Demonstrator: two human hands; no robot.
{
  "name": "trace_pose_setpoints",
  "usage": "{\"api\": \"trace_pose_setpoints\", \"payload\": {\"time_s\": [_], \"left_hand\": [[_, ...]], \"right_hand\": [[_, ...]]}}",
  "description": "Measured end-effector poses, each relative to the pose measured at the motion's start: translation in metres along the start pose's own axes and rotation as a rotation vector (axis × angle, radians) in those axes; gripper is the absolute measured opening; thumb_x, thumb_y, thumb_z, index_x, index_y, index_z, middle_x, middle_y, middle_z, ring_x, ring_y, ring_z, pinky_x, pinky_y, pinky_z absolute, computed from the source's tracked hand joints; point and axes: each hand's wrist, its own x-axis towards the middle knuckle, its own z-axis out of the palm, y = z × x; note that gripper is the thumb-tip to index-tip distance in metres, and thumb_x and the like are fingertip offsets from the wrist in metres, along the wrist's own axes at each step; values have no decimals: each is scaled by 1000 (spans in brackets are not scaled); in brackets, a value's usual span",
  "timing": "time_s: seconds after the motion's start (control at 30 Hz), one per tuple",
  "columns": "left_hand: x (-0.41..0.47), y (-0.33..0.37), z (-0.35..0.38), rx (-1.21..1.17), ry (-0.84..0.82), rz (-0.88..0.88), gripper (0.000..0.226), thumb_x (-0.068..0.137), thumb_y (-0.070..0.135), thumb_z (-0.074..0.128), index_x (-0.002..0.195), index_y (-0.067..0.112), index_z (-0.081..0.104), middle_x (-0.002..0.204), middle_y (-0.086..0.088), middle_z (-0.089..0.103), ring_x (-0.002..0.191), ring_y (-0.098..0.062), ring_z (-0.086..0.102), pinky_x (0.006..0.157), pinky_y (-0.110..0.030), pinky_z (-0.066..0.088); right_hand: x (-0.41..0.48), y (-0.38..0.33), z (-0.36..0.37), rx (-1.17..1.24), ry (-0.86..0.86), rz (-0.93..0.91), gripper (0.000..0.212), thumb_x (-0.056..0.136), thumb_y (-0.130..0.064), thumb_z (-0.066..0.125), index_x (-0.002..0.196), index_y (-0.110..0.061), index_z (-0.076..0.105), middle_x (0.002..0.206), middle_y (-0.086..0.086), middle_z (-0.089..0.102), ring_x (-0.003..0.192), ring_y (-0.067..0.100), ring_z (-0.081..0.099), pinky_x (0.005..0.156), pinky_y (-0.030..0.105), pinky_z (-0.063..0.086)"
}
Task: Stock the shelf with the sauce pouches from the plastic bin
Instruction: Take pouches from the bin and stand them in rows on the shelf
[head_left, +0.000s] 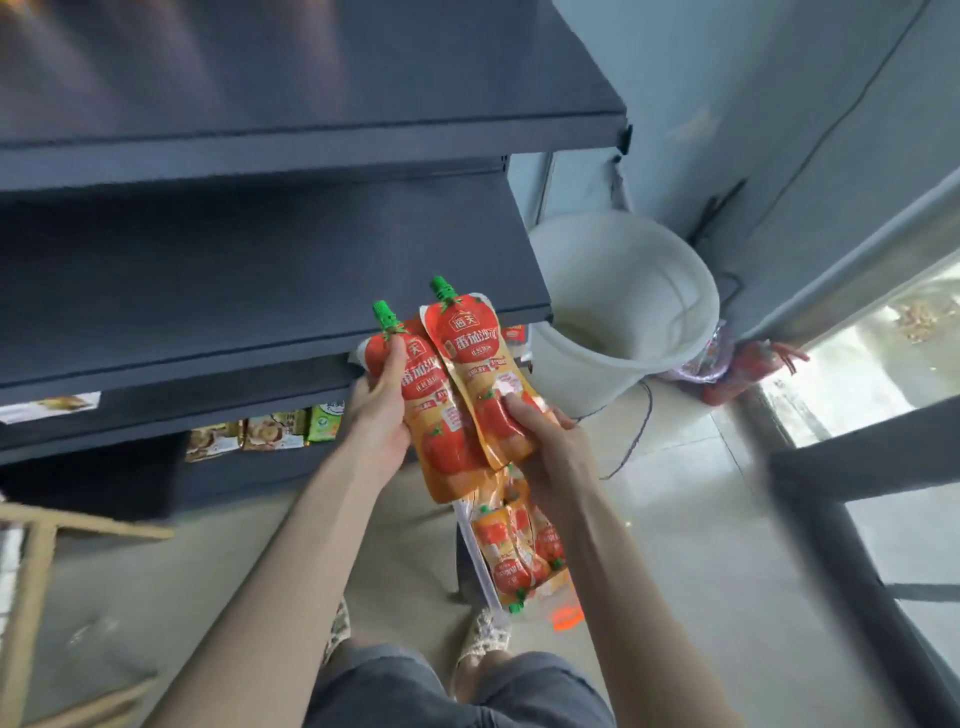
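Observation:
Two red-and-orange sauce pouches with green screw caps are held upright in front of the dark shelf (270, 291). My left hand (382, 410) grips the left pouch (431, 415) near its neck, thumb over the front. My right hand (545, 447) holds the right pouch (470, 358) by its lower half. Below the hands, the clear plastic bin (480, 566) stands on the floor with several more pouches (519, 556) lying in it.
The dark shelves rise at the left; the lowest one carries small snack packets (270, 431). A white bucket (618, 306) stands on the floor right of the shelf end. A glass door frame (841, 457) runs along the right. A wooden frame (31, 571) sits at lower left.

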Motion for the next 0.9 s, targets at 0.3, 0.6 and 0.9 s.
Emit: {"api": "trace_pose_setpoints", "payload": {"time_s": [0.3, 0.6, 0.9], "left_hand": [[-18, 115, -121, 96, -296, 207, 47, 69, 10, 73, 112, 1, 56, 105, -14, 70, 95, -25, 68, 82, -42, 56], [-13, 227, -194, 111, -283, 525, 21, 81, 28, 65, 99, 17, 66, 94, 1, 74, 89, -16, 70, 72, -30, 56], [29, 316, -214, 252, -177, 757, 24, 85, 36, 62, 103, 22, 62, 102, 2, 70, 95, -15, 67, 82, -36, 53]], "right_hand": [[-12, 22, 147, -11, -148, -148, 62, 64, -23, 81, 116, 2, 59, 115, 22, 66, 95, 33, 65, 78, 42, 57], [-22, 19, 284, -184, -346, -273, 51, 65, -20, 76, 109, 1, 64, 99, 15, 71, 83, 25, 68, 71, 34, 57], [-2, -14, 392, -309, -409, -378, 34, 76, -19, 73, 106, -6, 62, 98, 11, 73, 82, 24, 71, 71, 37, 59]]}}
